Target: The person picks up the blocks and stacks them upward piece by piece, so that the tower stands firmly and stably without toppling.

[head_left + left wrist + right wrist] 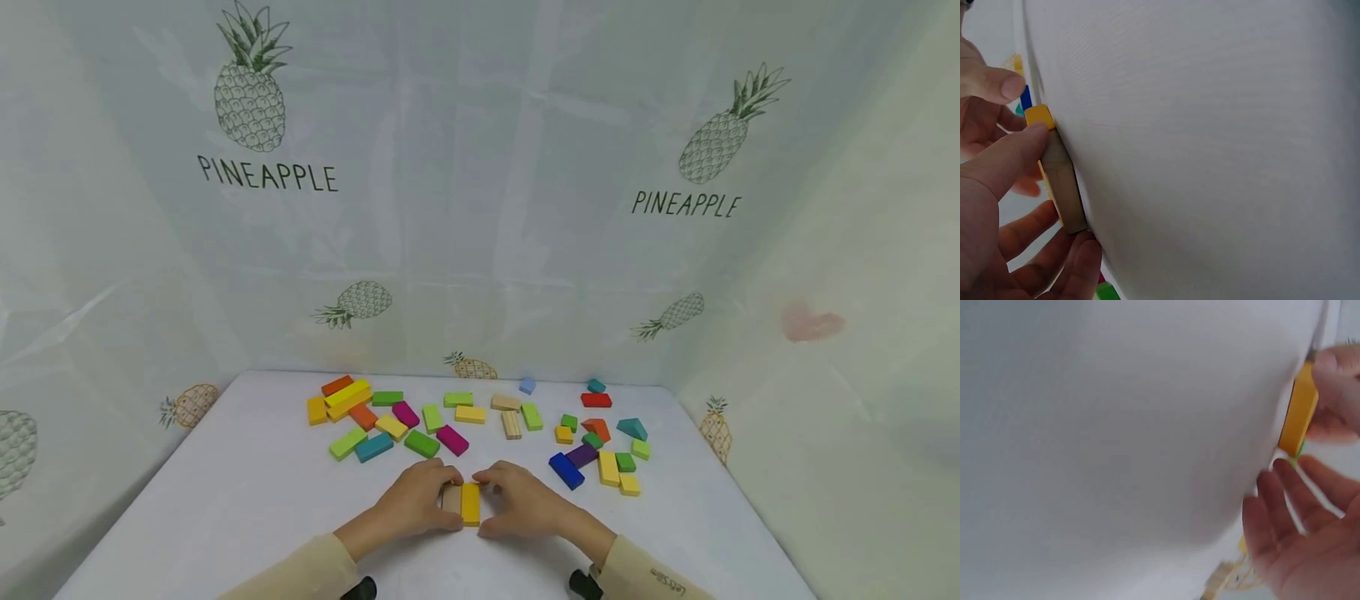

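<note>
A plain wooden block (pixel 1063 187) lies on the white table in front of the person, side by side with a yellow block (pixel 470 505). My left hand (pixel 420 500) holds the wooden block by its two ends, thumb at the near end and fingertips at the far one. In the left wrist view the thumb tip also overlaps the end of the yellow block. My right hand (pixel 521 502) is just right of the yellow block, its fingers (pixel 1272 500) loosely bent with a gap between them and the block.
Coloured blocks lie scattered beyond the hands, among them a magenta block (pixel 452 440) and a green block (pixel 422 443). To the right are a dark blue block (pixel 566 471) and a purple block (pixel 582 455). A curtain (pixel 480 208) printed with pineapples hangs behind the table.
</note>
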A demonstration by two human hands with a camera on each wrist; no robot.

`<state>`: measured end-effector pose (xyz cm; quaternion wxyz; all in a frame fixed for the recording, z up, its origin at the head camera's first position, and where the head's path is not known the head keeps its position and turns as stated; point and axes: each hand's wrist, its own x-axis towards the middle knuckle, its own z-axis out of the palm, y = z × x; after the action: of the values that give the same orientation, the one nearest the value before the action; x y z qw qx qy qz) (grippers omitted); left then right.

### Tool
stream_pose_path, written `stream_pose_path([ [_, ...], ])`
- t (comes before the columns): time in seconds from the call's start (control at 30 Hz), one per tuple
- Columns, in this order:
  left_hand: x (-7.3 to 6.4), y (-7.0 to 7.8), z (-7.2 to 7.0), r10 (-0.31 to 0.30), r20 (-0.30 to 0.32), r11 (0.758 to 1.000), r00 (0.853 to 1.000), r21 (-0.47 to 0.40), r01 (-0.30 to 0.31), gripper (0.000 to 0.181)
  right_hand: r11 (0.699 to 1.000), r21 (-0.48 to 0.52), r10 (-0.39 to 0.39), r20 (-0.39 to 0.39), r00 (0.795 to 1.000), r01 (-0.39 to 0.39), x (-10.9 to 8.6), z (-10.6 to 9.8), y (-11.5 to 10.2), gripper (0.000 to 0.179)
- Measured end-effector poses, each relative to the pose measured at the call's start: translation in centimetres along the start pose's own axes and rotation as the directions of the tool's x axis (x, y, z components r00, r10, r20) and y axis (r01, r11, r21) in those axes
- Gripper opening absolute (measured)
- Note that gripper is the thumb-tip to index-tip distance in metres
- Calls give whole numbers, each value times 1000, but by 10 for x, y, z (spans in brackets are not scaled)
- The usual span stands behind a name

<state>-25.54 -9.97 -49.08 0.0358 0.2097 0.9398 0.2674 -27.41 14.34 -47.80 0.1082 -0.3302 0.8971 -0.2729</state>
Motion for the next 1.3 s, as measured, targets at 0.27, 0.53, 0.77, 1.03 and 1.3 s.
stream_pose_path([
  [0.27,0,2,-1,5,7,1000,1000,23,-5,52,995,-101,18,-52,999,-23,-24,-41,37,68],
  [0.53,1,3,-1,-2,14,999,1000,33,1,51,968,-239,56,-71,996,-72,-42,-73,82,72],
  [0.77,0,3,-2,-2,8,1000,1000,23,2,52,960,-260,96,-27,995,-100,-47,-78,95,66],
  [1.03,-1,5,-4,17,-4,999,1000,27,-17,52,956,-285,76,-11,997,-76,-46,-80,99,59],
  [1.3,-3,8,-7,17,3,999,1000,28,-17,51,960,-265,87,-42,995,-95,-43,-74,97,54],
])
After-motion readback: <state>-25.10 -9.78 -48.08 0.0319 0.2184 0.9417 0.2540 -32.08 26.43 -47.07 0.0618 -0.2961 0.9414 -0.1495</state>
